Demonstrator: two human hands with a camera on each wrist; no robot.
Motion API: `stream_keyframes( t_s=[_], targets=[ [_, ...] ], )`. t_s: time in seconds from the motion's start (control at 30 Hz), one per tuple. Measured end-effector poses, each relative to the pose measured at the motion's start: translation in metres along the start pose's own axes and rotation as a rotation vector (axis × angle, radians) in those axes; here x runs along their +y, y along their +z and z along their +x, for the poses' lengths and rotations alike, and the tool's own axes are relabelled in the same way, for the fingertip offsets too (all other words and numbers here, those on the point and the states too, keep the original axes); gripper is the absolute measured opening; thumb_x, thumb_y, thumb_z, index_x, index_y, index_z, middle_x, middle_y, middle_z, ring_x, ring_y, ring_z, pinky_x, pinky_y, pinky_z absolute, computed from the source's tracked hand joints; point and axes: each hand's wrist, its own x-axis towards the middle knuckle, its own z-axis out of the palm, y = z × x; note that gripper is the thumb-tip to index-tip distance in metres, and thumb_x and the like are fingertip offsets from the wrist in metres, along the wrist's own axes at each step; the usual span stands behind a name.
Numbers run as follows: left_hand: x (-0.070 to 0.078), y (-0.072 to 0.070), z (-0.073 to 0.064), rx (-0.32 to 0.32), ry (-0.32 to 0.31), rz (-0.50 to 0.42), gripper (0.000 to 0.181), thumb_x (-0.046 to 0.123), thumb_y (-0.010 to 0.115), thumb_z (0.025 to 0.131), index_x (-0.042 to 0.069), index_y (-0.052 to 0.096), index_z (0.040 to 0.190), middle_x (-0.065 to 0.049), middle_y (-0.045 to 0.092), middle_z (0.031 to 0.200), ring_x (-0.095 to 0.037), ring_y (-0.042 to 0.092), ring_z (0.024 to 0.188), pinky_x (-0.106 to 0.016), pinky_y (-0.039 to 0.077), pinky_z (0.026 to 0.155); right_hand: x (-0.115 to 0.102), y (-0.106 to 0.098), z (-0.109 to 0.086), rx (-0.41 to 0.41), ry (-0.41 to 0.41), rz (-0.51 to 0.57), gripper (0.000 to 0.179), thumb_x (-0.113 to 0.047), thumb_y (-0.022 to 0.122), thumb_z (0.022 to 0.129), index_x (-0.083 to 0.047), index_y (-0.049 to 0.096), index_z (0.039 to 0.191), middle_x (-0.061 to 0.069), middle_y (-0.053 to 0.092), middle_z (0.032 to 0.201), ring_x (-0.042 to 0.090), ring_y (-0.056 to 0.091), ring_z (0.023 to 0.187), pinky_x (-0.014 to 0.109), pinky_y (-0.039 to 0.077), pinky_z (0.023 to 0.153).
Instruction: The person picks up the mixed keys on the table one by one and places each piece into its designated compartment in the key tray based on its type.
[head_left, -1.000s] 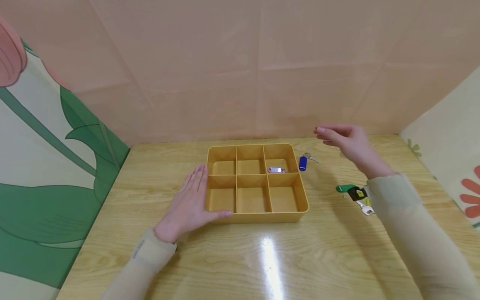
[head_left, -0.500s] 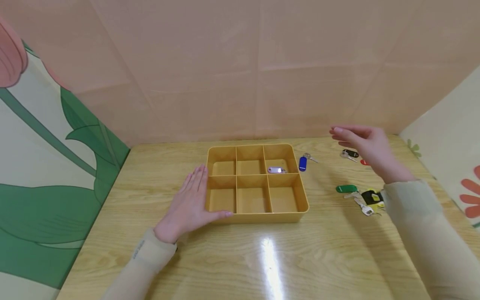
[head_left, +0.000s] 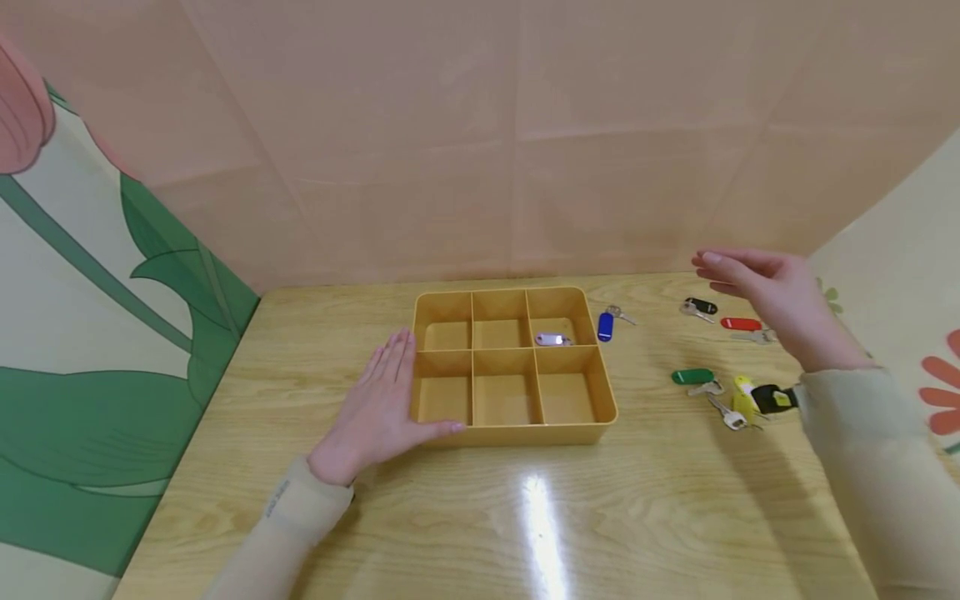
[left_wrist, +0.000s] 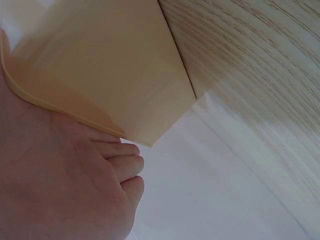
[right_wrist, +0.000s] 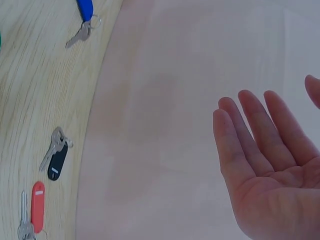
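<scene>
My left hand (head_left: 378, 417) rests along the left side of a yellow divided box (head_left: 517, 435), fingers straight and thumb over its front edge. In the left wrist view the palm lies against the box wall (left_wrist: 100, 75). A pale purple key tag (head_left: 552, 340) lies in the back right compartment. My right hand (head_left: 772, 292) hovers above the table's back right, holding nothing; its fingers (right_wrist: 267, 135) look extended in the right wrist view. Below and around it lie keys with a black tag (head_left: 702, 306), a red tag (head_left: 741, 323), a green tag (head_left: 692, 377) and a yellow tag (head_left: 744, 398).
Just right of the box a key with a blue tag (head_left: 605, 327) lies on the wooden table (head_left: 420, 517). A pink wall covering (head_left: 510, 167) rises behind the table's back edge. Patterned panels with plants and flowers stand at both sides.
My right hand has moved to the right, away from the box, uncovering the black, red and yellow tags. The left hand and the box have stayed still.
</scene>
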Motion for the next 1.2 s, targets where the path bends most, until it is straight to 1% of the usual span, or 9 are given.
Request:
stream_keyframes(
  t_s=[0.43,0.5,0.6,0.67,0.73,0.93,1.0,1.1,1.2],
  targets=[
    [0.002,0.000,0.001,0.007,0.006,0.000,0.135,0.096,0.037,0.077,-0.004,0.004,0.160,-0.020,0.002,0.168,-0.032,0.003,0.154,-0.041,0.003,0.124,0.007,-0.009,-0.003,0.029,0.011,-0.026,0.049,-0.041,0.062,0.102,-0.017,0.060,0.145,-0.022,0.068,0.120,-0.003,0.065,0.103,0.008,0.045,0.087],
    [0.002,0.000,0.001,0.006,0.004,0.001,0.135,0.096,0.036,0.076,-0.005,0.006,0.160,-0.020,0.002,0.168,-0.032,0.003,0.154,-0.041,0.003,0.124,0.009,-0.010,-0.003,0.029,0.020,-0.027,0.050,-0.041,0.062,0.102,-0.017,0.059,0.145,-0.022,0.068,0.120,-0.004,0.065,0.103,0.014,0.043,0.098],
    [0.002,0.000,0.001,-0.003,-0.001,0.002,0.135,0.096,0.036,0.076,-0.004,0.004,0.160,-0.019,-0.001,0.168,-0.031,0.002,0.154,-0.040,0.002,0.124,0.012,-0.012,-0.003,0.030,0.054,-0.030,0.053,-0.045,0.062,0.101,-0.018,0.058,0.146,-0.024,0.067,0.120,-0.007,0.064,0.101,0.036,0.032,0.118],
    [0.002,0.000,0.001,-0.002,-0.003,0.005,0.135,0.096,0.037,0.077,-0.004,0.005,0.160,-0.018,-0.001,0.168,-0.031,0.002,0.154,-0.040,0.002,0.124,0.014,-0.014,-0.003,0.034,0.077,-0.036,0.055,-0.047,0.062,0.100,-0.019,0.057,0.147,-0.025,0.067,0.120,-0.009,0.063,0.100,0.049,0.023,0.121],
    [0.002,0.001,0.001,-0.002,-0.003,0.004,0.135,0.096,0.037,0.077,-0.004,0.005,0.160,-0.019,0.000,0.168,-0.031,0.002,0.154,-0.040,0.002,0.124,0.016,-0.016,-0.003,0.039,0.090,-0.037,0.056,-0.048,0.062,0.100,-0.019,0.057,0.148,-0.026,0.066,0.118,-0.009,0.062,0.099,0.052,0.021,0.121],
    [0.002,0.001,0.001,0.005,-0.002,0.003,0.135,0.096,0.037,0.076,-0.005,0.006,0.160,-0.021,0.004,0.168,-0.030,0.001,0.154,-0.040,0.003,0.124,0.026,-0.023,-0.002,0.048,0.098,-0.009,0.055,-0.045,0.062,0.101,-0.020,0.055,0.149,-0.029,0.065,0.116,-0.010,0.062,0.100,0.045,0.018,0.123],
    [0.001,0.002,0.001,0.002,-0.003,0.002,0.135,0.096,0.037,0.076,-0.004,0.003,0.160,-0.020,0.003,0.168,-0.029,0.000,0.154,-0.040,0.002,0.124,0.030,-0.026,-0.002,0.052,0.097,-0.018,0.055,-0.045,0.062,0.101,-0.019,0.055,0.149,-0.028,0.065,0.117,-0.010,0.062,0.101,0.034,0.024,0.121],
    [0.001,0.003,0.001,0.001,-0.004,0.005,0.135,0.097,0.037,0.076,-0.003,0.002,0.160,-0.020,0.002,0.168,-0.029,-0.001,0.154,-0.040,0.002,0.124,0.037,-0.030,-0.001,0.060,0.103,-0.033,0.058,-0.046,0.062,0.100,-0.016,0.055,0.149,-0.027,0.065,0.116,-0.009,0.063,0.100,0.018,0.037,0.109],
    [0.000,0.004,0.001,-0.004,-0.008,0.002,0.135,0.097,0.037,0.076,-0.002,0.001,0.161,-0.019,-0.001,0.168,-0.028,-0.002,0.154,-0.040,0.002,0.124,0.044,-0.034,0.000,0.078,0.098,-0.040,0.059,-0.046,0.063,0.100,-0.012,0.055,0.148,-0.026,0.065,0.113,-0.008,0.064,0.098,0.009,0.048,0.088]
  ],
)
